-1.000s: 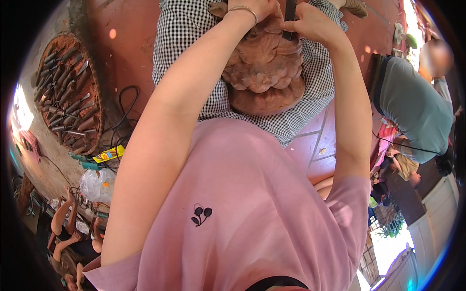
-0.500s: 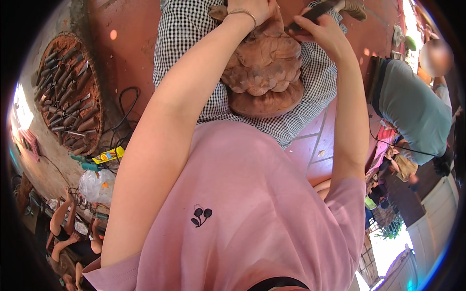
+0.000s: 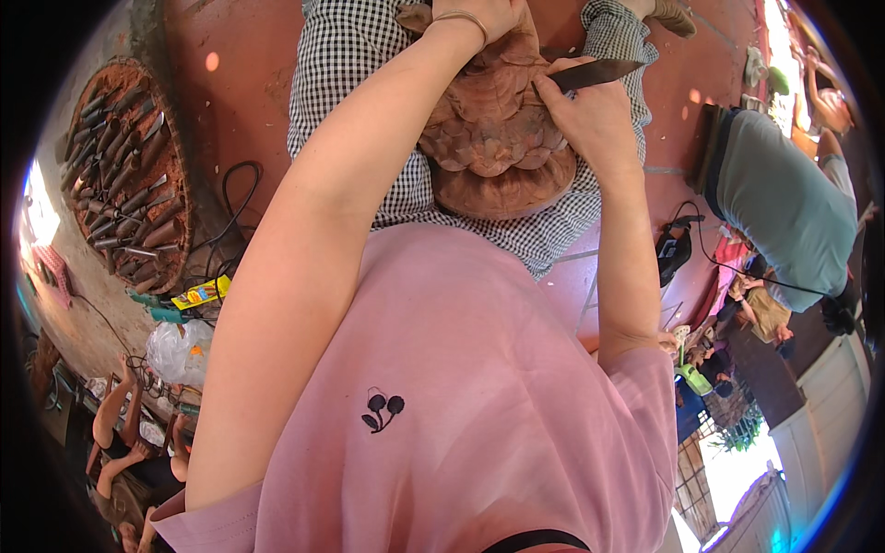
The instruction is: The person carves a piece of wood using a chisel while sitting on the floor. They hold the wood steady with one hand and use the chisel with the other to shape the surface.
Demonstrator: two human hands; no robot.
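A reddish-brown wooden carving [image 3: 489,129] with rounded, lobed forms and a round base rests between my legs. At the upper edge, my left hand [image 3: 489,17], wearing a bangle, grips the carving's far part; its fingertips are partly cut off by the frame. My right hand [image 3: 590,111] is closed around a dark, flat piece [image 3: 604,74] that tapers to a point on the right. That hand lies against the carving's right side, thumb toward the wood. Whether the dark piece is sandpaper or a blade I cannot tell.
On the left stands a round basket [image 3: 189,217] of several wood-handled carving tools. Beside it lie a black cable [image 3: 241,189], a yellow packet [image 3: 201,294] and a clear plastic bag [image 3: 177,350]. A person in a grey-green shirt [image 3: 779,203] bends at right; more people are lower left.
My right hand has come down and nearer to me, against the carving's side, with the dark piece now pointing right. The left hand stays in place. A black item shows on the floor at right.
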